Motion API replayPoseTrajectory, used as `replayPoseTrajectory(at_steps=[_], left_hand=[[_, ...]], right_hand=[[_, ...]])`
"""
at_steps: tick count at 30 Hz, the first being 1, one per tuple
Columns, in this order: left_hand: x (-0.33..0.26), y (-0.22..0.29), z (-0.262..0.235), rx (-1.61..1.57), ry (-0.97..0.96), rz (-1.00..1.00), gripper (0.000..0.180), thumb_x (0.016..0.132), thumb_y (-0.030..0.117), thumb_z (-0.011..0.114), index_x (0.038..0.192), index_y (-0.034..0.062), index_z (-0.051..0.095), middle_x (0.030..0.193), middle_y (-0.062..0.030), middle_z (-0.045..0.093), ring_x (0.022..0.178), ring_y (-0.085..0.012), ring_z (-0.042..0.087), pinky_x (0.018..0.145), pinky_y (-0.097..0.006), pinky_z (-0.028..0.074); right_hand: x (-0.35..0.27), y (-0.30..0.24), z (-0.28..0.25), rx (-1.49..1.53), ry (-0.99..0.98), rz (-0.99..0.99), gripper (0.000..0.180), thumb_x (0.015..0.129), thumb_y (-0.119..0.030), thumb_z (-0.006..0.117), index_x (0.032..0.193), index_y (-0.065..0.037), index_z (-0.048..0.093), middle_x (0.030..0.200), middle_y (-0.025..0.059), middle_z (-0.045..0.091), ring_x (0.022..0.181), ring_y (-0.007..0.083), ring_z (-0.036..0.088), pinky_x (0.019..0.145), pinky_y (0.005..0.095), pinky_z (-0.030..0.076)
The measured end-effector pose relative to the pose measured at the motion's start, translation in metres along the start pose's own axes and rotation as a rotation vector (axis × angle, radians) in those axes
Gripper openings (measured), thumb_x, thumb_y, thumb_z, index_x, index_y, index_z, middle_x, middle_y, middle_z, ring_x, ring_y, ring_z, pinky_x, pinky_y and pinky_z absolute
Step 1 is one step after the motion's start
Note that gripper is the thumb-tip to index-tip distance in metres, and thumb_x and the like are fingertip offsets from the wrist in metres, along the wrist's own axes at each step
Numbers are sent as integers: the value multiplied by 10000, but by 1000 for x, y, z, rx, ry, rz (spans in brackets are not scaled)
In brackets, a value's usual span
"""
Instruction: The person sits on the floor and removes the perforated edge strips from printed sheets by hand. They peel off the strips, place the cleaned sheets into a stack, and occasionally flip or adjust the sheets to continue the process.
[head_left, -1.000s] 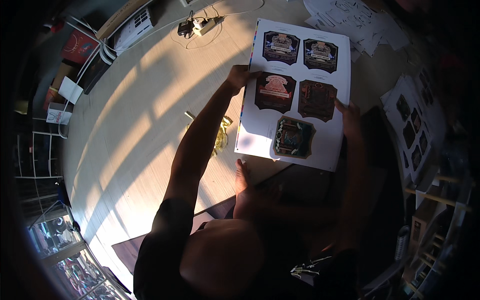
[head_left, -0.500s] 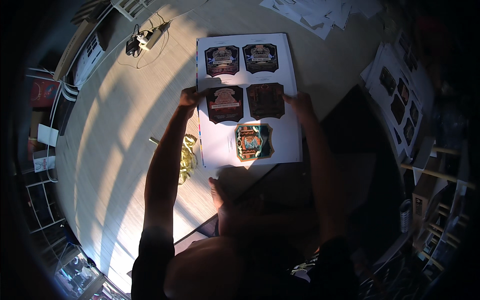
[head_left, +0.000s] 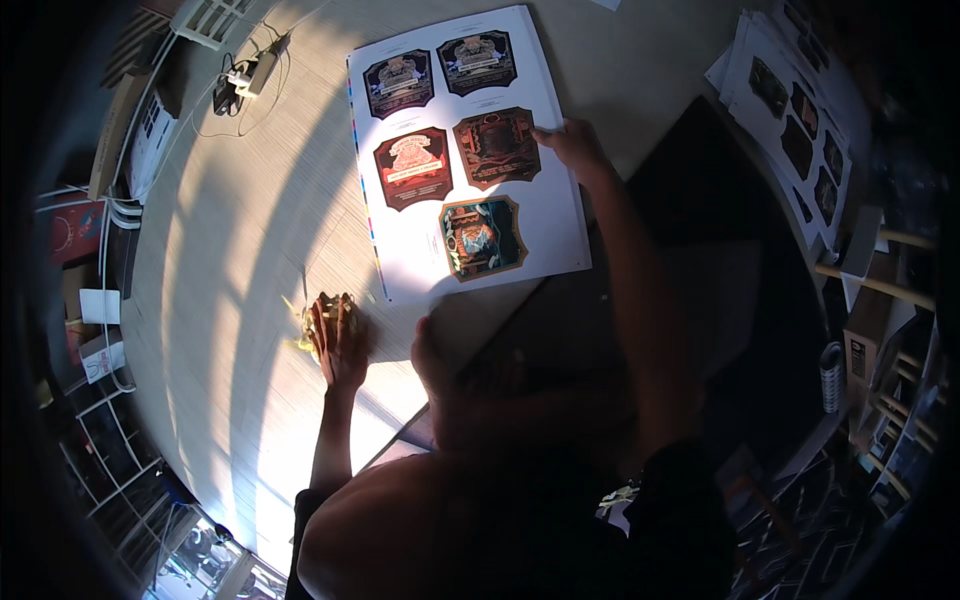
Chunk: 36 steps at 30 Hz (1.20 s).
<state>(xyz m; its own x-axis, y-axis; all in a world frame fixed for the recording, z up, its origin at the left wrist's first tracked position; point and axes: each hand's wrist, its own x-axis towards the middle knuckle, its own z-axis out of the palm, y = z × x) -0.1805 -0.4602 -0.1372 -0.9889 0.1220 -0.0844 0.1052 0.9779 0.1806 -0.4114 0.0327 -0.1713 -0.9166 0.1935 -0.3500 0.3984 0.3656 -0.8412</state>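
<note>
Seemingly a small print workroom: large printed sheet (head_left: 464,160), pile of similar sheets (head_left: 785,128), wire rack (head_left: 112,440), wood-look floor (head_left: 220,260).

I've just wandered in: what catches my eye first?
A large, rectangular white paper sheet printed with five ornate shield-shaped labels stands out, upper middle, its right edge in the right hand. Left of centre, the left hand covers part of a crumpled, shiny yellow bundle. Bright sunlight streaks the pale wood-grain floor at left.
</note>
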Motion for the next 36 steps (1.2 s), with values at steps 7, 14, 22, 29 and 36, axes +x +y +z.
replayPoseTrajectory(at_steps=[7,14,22,29,36], left_hand=[[-118,-38,-10,-68,-26,-214,559,956,245,596,1481,102,469,1562,-283,324,1448,-483,294,1187,-555,255],[-157,-23,-18,-26,177,-289,570,908,307,673,1385,36,518,1444,-237,477,1314,-438,458,1088,-526,361],[-69,-8,-20,-153,388,-143,480,879,263,727,1257,38,535,1340,-211,510,1241,-404,482,1017,-548,371],[128,101,2,-178,181,295,677,938,457,615,1500,145,403,1607,-215,242,1486,-413,226,1204,-544,174],[161,132,9,16,-61,284,833,931,597,553,1608,261,201,1685,-120,52,1557,-302,21,1247,-518,-11]], right_hand=[[-5,-13,-4,-69,20,0,375,849,-274,764,1013,60,710,834,131,727,729,182,650,678,382,501],[13,23,-16,-216,-53,-92,405,866,-340,743,1015,34,716,788,61,683,727,148,602,668,373,476],[15,27,-15,103,-76,65,428,857,-363,771,982,45,731,822,71,695,753,156,607,687,370,481],[-13,-24,3,-111,1,13,429,863,-319,757,1078,48,702,924,141,732,823,199,660,756,377,505],[-41,-75,20,-596,344,116,451,807,-385,776,948,40,722,964,268,710,919,427,702,833,470,562]])
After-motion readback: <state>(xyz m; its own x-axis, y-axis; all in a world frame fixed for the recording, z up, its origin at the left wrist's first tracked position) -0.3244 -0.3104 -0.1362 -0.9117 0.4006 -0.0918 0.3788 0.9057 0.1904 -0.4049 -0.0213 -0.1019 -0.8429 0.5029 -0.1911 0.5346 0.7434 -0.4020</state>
